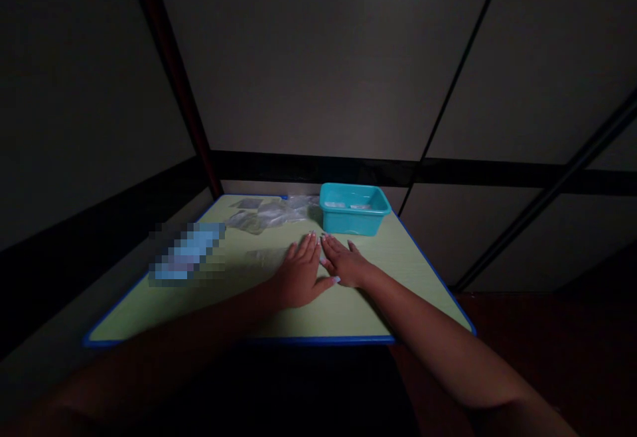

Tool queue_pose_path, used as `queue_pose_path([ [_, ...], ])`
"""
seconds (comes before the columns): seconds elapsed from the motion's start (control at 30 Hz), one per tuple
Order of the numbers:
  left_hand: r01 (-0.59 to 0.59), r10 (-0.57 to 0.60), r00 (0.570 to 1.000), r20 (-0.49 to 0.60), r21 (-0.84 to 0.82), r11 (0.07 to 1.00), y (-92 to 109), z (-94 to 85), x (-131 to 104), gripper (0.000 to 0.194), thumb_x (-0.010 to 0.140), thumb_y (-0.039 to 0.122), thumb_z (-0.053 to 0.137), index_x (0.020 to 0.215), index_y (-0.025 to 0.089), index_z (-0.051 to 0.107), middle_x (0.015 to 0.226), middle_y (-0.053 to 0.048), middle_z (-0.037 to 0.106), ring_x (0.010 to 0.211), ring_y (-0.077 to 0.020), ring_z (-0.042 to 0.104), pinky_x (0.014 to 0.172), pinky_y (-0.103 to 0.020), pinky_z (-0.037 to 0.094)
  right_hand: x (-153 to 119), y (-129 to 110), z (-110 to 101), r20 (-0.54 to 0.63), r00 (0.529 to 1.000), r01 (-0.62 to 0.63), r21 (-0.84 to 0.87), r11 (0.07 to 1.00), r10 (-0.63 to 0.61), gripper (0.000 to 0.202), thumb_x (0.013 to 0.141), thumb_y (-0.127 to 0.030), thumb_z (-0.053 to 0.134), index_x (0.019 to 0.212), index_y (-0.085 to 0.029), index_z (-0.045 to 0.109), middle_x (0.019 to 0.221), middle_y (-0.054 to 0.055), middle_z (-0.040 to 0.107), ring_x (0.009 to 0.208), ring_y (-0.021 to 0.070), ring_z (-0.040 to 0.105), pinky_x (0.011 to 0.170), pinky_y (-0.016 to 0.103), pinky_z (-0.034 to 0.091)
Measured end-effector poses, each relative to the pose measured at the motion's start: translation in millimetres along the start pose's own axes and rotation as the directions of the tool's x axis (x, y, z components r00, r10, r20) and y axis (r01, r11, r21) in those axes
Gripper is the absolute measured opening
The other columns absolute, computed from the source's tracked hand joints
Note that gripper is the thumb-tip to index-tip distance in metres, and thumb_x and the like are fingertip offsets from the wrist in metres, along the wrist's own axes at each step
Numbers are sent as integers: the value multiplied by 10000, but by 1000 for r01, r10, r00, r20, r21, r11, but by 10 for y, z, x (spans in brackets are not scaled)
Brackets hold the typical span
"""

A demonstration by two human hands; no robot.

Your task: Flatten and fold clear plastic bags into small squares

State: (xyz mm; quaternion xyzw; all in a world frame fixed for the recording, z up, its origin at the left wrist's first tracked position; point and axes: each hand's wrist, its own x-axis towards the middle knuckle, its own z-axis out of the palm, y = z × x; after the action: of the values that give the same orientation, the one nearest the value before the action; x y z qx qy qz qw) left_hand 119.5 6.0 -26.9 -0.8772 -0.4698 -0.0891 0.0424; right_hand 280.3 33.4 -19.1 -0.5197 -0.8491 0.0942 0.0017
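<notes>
My left hand (302,274) lies palm down on the pale green table (408,261), its fingers stretched out and its thumb pointing right. Beside it, my right hand (344,263) rests flat too, fingers extended toward the left hand's fingertips. Neither hand holds anything. Just beyond them stands a turquoise plastic basket (353,221), with some whitish items inside that are too small to make out. Clear plastic bags (271,215) lie crumpled to the left of the basket. A faint transparent sheet (261,258) seems to lie left of my left hand.
A blurred-out, light blue object (189,251) lies at the table's left edge. Blue edging runs round the tabletop. Behind the table rises a panelled wall (318,59) with a dark horizontal band. Reddish floor (517,331) shows at the right.
</notes>
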Motion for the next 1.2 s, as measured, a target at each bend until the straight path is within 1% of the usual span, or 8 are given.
queue_pose_path([
  [0.1,19,-17,999,31,-44,999,184,-19,72,890,875,672,210,1453,-4,210,1522,-221,145,1419,-319,116,1123,-495,174,30,33,23,48,999,18,-32,999,-16,624,953,-371,249,1499,-127,69,1556,82,15,1436,220,35,1099,581,139],
  [0.2,65,-62,997,46,-88,994,253,21,113,888,881,671,150,1468,6,159,1531,-207,119,1422,-313,99,1127,-492,159,46,54,34,76,997,37,-61,997,-32,659,935,-362,296,1501,-145,39,1556,76,-30,1436,235,3,1086,601,153],
  [0.3,112,-105,992,63,-122,986,231,87,111,889,880,673,136,1478,16,102,1534,-209,108,1422,-317,103,1122,-499,160,41,53,42,56,997,51,-84,995,-47,673,928,-375,313,1501,-127,60,1557,101,-15,1435,254,18,1085,594,168],
  [0.4,130,-120,990,76,-145,981,194,117,83,862,889,657,135,1485,39,60,1537,-201,119,1424,-302,109,1124,-506,142,28,42,54,26,999,34,-85,996,-32,637,945,-389,251,1502,-132,77,1559,96,11,1435,249,41,1085,585,184],
  [0.53,147,-130,986,108,-158,977,142,103,37,827,896,643,102,1489,67,94,1547,-158,116,1431,-257,106,1129,-481,156,26,31,71,-2,1000,15,-88,996,-15,609,957,-397,188,1502,-143,90,1561,72,37,1436,221,42,1099,567,168],
  [0.73,198,-178,969,172,-107,974,-73,55,-121,728,926,575,77,1476,117,212,1551,-104,140,1432,-208,115,1137,-434,162,45,22,89,-38,999,-24,-82,996,21,608,956,-395,178,1500,-137,96,1559,67,73,1434,208,80,1108,555,160],
  [1.07,327,-313,927,206,-37,944,-517,-147,-638,666,941,522,99,1480,146,207,1556,-78,120,1433,-193,113,1136,-436,159,47,53,116,-74,997,-38,-52,998,34,590,959,-422,181,1501,-197,117,1560,47,104,1432,184,97,1116,528,148],
  [1.2,417,-409,894,185,-9,909,-630,-166,-846,694,934,530,89,1483,117,186,1554,-115,112,1434,-209,91,1134,-451,153,26,40,112,-86,995,-47,-44,998,44,603,958,-450,186,1503,-210,96,1560,44,111,1430,174,109,1120,501,152],
])
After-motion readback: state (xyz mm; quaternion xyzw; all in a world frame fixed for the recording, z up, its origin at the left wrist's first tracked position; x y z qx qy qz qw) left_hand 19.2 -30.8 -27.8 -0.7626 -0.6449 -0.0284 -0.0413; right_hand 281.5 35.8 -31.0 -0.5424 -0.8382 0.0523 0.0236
